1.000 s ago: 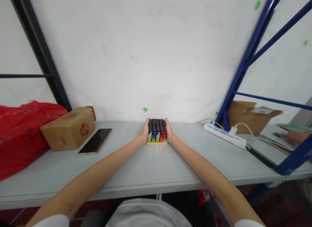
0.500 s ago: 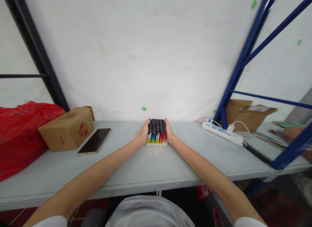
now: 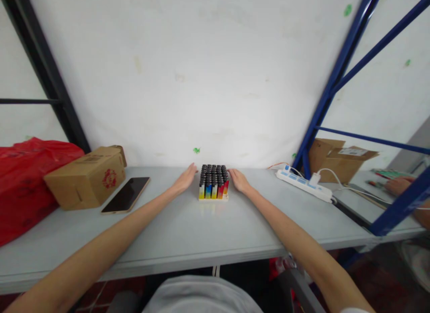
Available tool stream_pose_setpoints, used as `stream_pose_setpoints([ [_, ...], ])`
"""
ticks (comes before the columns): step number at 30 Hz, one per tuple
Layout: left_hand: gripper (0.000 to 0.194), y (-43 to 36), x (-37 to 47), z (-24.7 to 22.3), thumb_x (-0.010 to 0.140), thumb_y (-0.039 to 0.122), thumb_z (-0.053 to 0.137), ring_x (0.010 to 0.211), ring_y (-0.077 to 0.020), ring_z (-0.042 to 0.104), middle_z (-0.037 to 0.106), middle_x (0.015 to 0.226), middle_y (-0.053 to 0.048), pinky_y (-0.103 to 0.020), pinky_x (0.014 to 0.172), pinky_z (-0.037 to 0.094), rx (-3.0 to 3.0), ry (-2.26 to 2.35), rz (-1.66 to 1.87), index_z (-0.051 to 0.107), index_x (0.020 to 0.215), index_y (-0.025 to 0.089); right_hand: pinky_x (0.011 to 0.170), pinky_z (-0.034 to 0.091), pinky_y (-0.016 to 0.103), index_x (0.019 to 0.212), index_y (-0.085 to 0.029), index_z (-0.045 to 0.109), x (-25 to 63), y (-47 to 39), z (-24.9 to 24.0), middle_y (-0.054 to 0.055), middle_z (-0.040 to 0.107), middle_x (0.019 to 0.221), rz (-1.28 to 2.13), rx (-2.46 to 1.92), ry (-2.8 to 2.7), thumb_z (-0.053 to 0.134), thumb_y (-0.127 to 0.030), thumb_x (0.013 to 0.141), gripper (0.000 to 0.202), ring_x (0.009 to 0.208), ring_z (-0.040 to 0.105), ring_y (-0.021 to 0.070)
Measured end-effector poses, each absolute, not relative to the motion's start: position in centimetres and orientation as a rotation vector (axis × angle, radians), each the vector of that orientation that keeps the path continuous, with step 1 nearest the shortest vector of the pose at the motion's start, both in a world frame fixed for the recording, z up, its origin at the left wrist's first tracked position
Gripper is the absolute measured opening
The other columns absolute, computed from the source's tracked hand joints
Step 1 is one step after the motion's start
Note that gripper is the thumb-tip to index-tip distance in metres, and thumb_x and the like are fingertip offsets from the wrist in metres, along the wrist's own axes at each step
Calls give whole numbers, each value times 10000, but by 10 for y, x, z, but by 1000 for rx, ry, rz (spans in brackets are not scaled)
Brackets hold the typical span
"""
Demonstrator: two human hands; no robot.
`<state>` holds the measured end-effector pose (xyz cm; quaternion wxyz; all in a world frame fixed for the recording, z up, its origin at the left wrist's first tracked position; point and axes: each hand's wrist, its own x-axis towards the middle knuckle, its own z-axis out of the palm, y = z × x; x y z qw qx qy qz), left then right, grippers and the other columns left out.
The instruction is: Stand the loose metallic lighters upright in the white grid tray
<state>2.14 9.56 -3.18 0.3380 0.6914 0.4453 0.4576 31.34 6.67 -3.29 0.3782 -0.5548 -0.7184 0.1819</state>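
A block of lighters [image 3: 215,183] stands upright on the grey table, their black tops packed in rows and their bodies yellow, blue, red and orange. Under them shows the rim of a whitish tray [image 3: 213,199]. To the left of the lighters is my left hand [image 3: 187,177], apart from them, fingers stretched out and holding nothing. My right hand [image 3: 238,179] lies just right of the block with its fingers extended; it holds nothing, and I cannot tell whether a fingertip still touches the lighters.
On the left lie a phone [image 3: 126,195], a cardboard box [image 3: 88,177] and a red plastic bag [image 3: 30,187]. A white power strip [image 3: 304,185] with plugged-in cables is on the right. Beyond the blue rack post [image 3: 322,97] are an opened carton [image 3: 339,158] and another person's hand [image 3: 398,186].
Both my hands have let go of the block of lighters and moved outward, the left one further. The block stays standing on the table. The view has shifted slightly.
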Motion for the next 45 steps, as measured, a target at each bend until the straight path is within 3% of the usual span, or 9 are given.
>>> stream_pose_setpoints([
  [3,569,95,-3,-36,876,631,636,1532,-424,466,653,1501,-212,-526,1314,250,2090,1264,1045,713,1210,177,1247,331,458,1287,-164,715,330,62,-42,203,674,1450,317,-1526,-1942,541,-446,1066,398,1407,574,297],
  [7,484,95,-15,-48,921,569,578,1463,-416,538,655,1482,-215,-546,1284,313,2371,1332,865,708,1210,203,1250,328,447,1361,-161,683,332,59,-49,200,611,1540,201,-1585,-2048,515,-285,1065,362,1443,552,283],
  [16,453,99,-14,-55,1016,391,427,1400,-368,596,658,1470,-209,-521,1233,406,2643,1429,690,674,1317,160,1263,345,417,1437,-137,658,331,60,-48,199,577,1587,53,-1658,-2152,468,-278,1099,412,1503,521,280],
  [26,473,93,-12,-51,1018,393,427,1432,-363,581,648,1493,-202,-494,1245,406,2652,1473,652,685,1332,149,1214,421,387,1440,-131,657,330,54,-32,183,664,1496,47,-1633,-2091,486,-244,1071,422,1405,613,259],
  [29,484,91,-11,-45,999,399,451,1450,-371,569,656,1493,-209,-503,1244,410,2634,1466,658,688,1334,142,1160,471,370,1483,-137,607,319,57,-1,166,691,1458,25,-1588,-1984,355,-283,1122,464,1313,669,218],
  [33,486,85,-14,-28,963,425,464,1343,-367,658,726,1400,-202,-483,1191,465,2617,1415,648,744,1247,148,1091,509,321,1298,-180,725,275,65,50,99,785,1286,105,-1358,-2101,424,-426,1126,425,1196,719,198],
  [38,462,69,-26,1,931,480,463,1097,-344,773,831,1164,-139,-428,1051,549,2598,1351,600,817,1025,198,1100,524,418,1317,-215,774,216,83,79,137,747,1395,231,-1696,-2414,520,-691,1029,611,1290,694,324],
  [41,413,56,-30,19,862,521,557,954,-314,789,842,1100,-103,-391,935,583,2531,1321,571,808,989,219,1100,536,416,1376,-283,761,215,90,75,88,708,1471,297,-1804,-2434,480,-689,1032,601,1320,687,319],
  [45,453,35,-20,40,883,622,564,985,-306,769,837,1085,-84,-378,910,584,2470,1229,646,785,961,235,1102,536,453,1384,-305,761,255,85,68,63,709,1473,261,-1891,-2359,435,-611,1053,556,1338,676,345],
])
